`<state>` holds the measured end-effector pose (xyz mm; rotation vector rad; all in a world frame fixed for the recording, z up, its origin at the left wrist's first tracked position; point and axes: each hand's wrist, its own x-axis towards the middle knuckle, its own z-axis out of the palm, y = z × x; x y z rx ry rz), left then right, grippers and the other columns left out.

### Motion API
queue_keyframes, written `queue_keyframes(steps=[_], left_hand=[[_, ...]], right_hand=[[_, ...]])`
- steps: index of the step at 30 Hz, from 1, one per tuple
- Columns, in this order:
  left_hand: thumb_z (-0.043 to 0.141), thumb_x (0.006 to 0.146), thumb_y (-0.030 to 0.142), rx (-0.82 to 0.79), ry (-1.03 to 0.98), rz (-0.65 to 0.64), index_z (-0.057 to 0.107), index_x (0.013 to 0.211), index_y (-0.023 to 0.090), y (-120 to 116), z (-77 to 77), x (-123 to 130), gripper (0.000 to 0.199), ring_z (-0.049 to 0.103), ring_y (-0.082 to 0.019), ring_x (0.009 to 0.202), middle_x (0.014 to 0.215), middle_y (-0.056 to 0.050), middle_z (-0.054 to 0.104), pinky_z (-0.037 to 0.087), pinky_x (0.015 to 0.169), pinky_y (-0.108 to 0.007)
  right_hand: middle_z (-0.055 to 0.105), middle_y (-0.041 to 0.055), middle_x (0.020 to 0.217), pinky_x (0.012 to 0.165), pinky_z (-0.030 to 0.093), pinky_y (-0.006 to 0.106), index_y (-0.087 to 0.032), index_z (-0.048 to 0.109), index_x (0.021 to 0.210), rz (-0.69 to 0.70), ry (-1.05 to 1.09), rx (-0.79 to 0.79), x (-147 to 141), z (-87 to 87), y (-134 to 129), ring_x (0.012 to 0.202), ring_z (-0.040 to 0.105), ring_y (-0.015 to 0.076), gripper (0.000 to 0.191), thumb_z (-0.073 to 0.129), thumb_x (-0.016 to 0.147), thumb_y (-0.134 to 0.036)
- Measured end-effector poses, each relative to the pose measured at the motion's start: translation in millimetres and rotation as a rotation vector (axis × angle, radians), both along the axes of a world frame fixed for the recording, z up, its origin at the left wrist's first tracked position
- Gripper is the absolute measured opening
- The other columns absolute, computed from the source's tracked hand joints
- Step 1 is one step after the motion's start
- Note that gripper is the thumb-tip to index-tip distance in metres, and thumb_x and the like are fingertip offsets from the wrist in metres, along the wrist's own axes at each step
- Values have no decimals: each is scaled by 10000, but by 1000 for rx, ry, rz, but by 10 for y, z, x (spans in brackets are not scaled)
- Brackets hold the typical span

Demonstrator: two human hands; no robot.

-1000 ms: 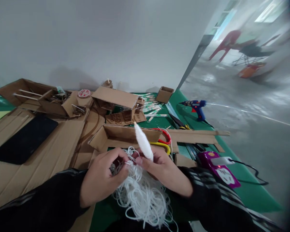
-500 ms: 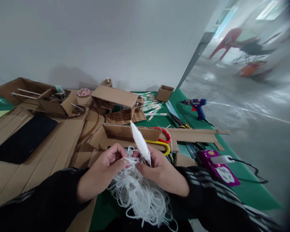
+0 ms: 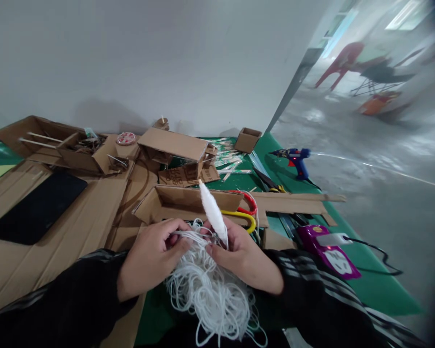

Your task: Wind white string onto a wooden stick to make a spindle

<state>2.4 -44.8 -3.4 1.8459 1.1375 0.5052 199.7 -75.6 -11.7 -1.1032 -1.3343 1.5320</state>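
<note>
My left hand [image 3: 157,256] pinches several strands of white cord between thumb and fingers. A tangled heap of the same white cord [image 3: 217,299] hangs below and between both hands. My right hand [image 3: 242,251] is closed around the lower end of a white spindle-shaped bundle [image 3: 213,210], which tilts up and to the left with a pale tip on top. Cord strands run across from one hand to the other. Just beyond the hands lies an open cardboard tray [image 3: 166,208], with yellow [image 3: 248,218] and red [image 3: 252,203] curved handles at its right side.
Cardboard boxes [image 3: 174,142] and wrapped sticks [image 3: 228,154] stand along the wall. A blue glue gun [image 3: 297,162] and a purple power strip [image 3: 328,251] are on the right. A black tablet-like panel [image 3: 39,205] lies on cardboard at the left.
My left hand has closed further around the cord strands, which now stretch more sideways towards my right hand. The white bundle has shifted slightly right.
</note>
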Motion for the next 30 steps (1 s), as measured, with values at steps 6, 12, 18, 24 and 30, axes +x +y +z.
queue_keyframes(steps=[6,12,18,24,30], left_hand=[[483,946,356,-100,-346,67,591,798,185,28,5,-15,251,501,-160,789,816,-9,514,396,701,-258],[496,950,353,-559,-737,143,542,770,176,18,3,-6,257,497,-121,670,753,6,557,404,646,-239],[515,932,421,-650,-753,59,493,821,194,10,23,22,253,456,-89,524,617,44,520,366,525,-208],[670,841,372,-398,-435,-14,479,897,201,-30,-33,44,262,400,-58,532,679,72,501,346,499,-168],[532,898,496,-478,-375,32,437,890,225,-24,-43,82,287,374,-62,393,541,100,437,333,371,-163]], right_hand=[[468,-42,731,575,359,226,-183,508,886,-15,-45,18,-2,-4,-1,620,403,90,154,599,762,-187],[466,-41,716,547,346,219,-182,510,885,-6,-33,-10,-12,-40,-2,601,390,86,161,612,762,-201],[467,-39,727,568,359,224,-183,508,867,-4,13,-19,-8,-27,-4,611,399,88,166,631,759,-205],[506,-39,699,476,313,201,-178,540,902,20,75,-65,5,-25,-20,523,368,63,185,652,824,-304],[502,-44,634,352,196,198,-170,568,806,-54,52,-104,23,-58,-16,405,270,33,275,587,894,-430]])
